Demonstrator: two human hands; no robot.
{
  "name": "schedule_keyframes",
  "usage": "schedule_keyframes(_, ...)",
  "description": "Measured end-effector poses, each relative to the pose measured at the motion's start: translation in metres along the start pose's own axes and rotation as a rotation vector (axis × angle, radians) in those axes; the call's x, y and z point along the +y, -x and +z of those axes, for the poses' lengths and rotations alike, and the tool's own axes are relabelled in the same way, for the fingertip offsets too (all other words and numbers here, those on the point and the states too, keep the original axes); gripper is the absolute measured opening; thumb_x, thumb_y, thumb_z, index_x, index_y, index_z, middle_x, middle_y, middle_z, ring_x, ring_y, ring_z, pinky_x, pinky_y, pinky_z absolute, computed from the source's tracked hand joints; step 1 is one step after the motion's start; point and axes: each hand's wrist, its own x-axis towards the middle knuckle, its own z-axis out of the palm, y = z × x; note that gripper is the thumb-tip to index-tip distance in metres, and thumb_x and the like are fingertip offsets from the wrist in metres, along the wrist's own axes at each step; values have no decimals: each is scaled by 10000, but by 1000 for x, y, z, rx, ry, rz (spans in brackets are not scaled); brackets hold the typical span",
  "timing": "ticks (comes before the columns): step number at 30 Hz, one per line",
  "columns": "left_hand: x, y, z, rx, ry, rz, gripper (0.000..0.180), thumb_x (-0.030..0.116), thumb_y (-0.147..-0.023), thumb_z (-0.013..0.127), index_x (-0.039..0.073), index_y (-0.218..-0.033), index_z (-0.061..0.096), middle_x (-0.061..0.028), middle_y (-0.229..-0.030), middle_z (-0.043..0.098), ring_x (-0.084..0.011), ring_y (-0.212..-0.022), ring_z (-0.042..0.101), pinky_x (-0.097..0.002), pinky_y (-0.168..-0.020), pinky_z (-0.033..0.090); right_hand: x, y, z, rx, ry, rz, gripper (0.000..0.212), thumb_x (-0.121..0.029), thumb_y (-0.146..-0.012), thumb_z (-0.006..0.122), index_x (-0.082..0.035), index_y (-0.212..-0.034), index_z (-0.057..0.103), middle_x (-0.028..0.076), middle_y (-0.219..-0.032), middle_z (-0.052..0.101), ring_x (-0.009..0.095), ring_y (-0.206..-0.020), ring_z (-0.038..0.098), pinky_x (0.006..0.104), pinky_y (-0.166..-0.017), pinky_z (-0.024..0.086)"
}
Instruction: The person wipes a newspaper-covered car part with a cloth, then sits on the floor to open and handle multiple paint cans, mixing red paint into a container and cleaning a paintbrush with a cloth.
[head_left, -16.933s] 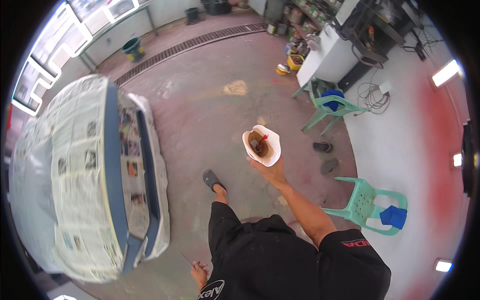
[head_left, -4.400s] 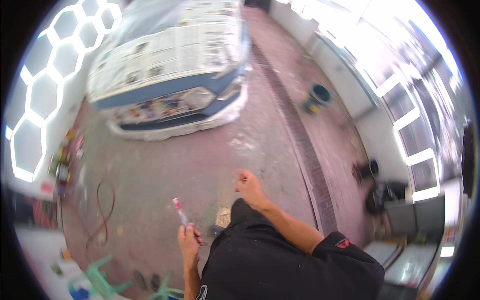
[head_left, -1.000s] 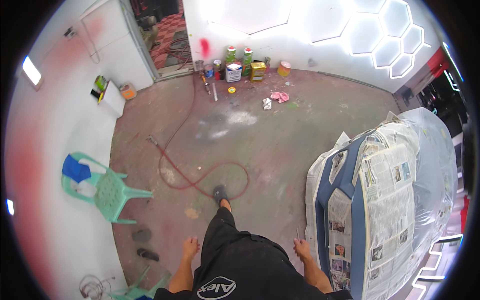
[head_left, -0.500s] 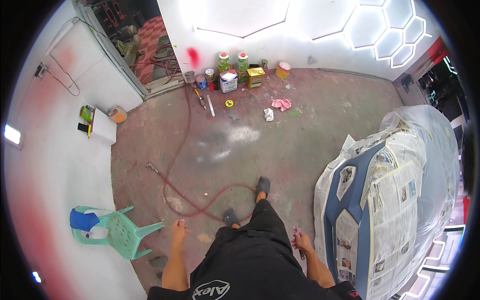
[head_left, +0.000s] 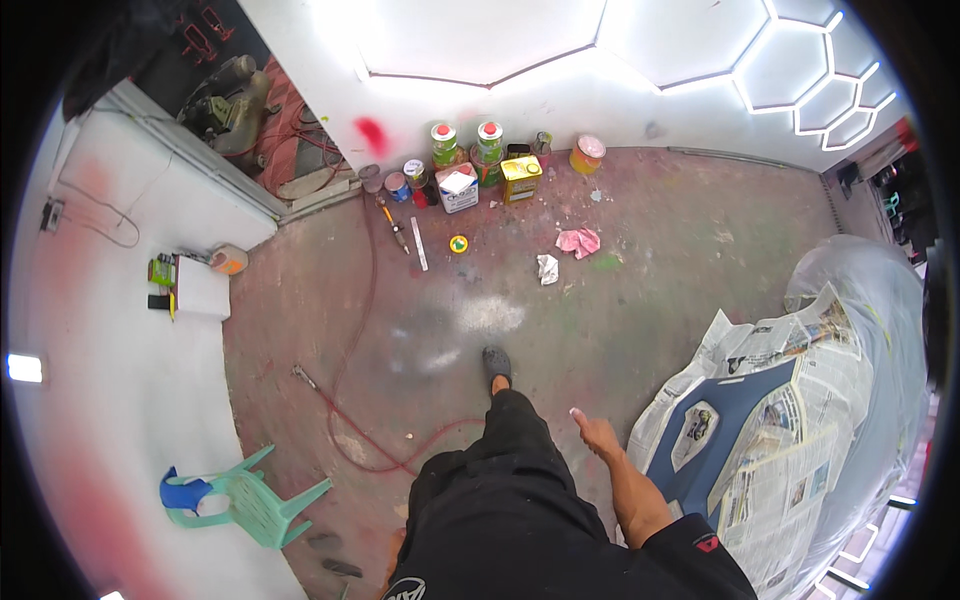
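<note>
My right hand (head_left: 598,434) hangs in front of me beside the masked car bumper, apart from it. Its fingers are curled, and a small whitish tip shows at their upper end; the hand hides whatever else it holds. The blue-grey bumper (head_left: 736,400) is partly covered with newspaper (head_left: 775,492) and lies to the right. Of my left arm only a sliver of skin shows beside my dark clothing, and my left hand is out of sight. One foot in a grey clog (head_left: 497,366) is planted ahead on the stained floor.
A red hose (head_left: 345,445) curves over the floor at left front. Beside it stands a green plastic chair (head_left: 262,508) with a blue cloth. Paint cans (head_left: 460,190), a yellow tin (head_left: 520,180) and crumpled pink paper (head_left: 578,243) lie by the far wall. Clear plastic sheeting (head_left: 890,330) hangs at right.
I have stepped forward, nearer the far wall. My right hand has swung forward and up; the slim dark-and-reddish object seen in it is now mostly hidden. My left hand has dropped out of view.
</note>
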Motion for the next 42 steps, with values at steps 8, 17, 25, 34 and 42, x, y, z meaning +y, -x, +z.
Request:
schedule_keyframes(8, 175, -46, -31, 101, 388, -331, 394, 412, -1137, 627, 44, -1202, 751, -52, -937, 748, -159, -803, 728, -318, -672, 542, -199, -127, -129, 189, 206, -130, 892, -810, -1025, 533, 30, -875, 794, 335, -888, 734, 556, -926, 723, 577, -853, 565)
schedule_keyframes(17, 275, -59, -68, 357, 469, -202, 408, 341, -1130, 666, -4, -1346, 699, -74, -1038, 758, -139, -787, 708, -299, -697, 552, -286, -171, -130, 163, 405, -276, 844, -770, -1042, 541, 5, -817, 786, 306, -861, 740, 544, -853, 721, 619, -799, 550)
schedule_keyframes(25, 193, 33, 45, 333, 572, -482, 431, 355, -1111, 672, -30, -1298, 727, -99, -970, 766, -167, -737, 727, -326, -636, 564, -295, -155, -72, 31, 547, -431, 815, -714, -1064, 536, 30, -871, 807, 333, -915, 750, 557, -941, 732, 624, -852, 557)
schedule_keyframes(34, 126, 132, 186, 593, 1037, -659, 428, 331, -1082, 693, -34, -1300, 737, -124, -962, 785, -181, -710, 735, -329, -593, 558, -321, -116, -13, 18, 740, -775, 764, -643, -1111, 510, 41, -941, 806, 338, -965, 759, 560, -982, 730, 624, -874, 551)
schedule_keyframes(42, 65, 194, 350, 669, 1417, -719, 391, 332, -1086, 698, -14, -1263, 739, -111, -935, 773, -176, -670, 723, -328, -548, 538, -312, -3, 55, -219, 972, -1020, 685, -574, -1129, 510, 14, -963, 818, 304, -1009, 791, 512, -994, 762, 613, -912, 562)
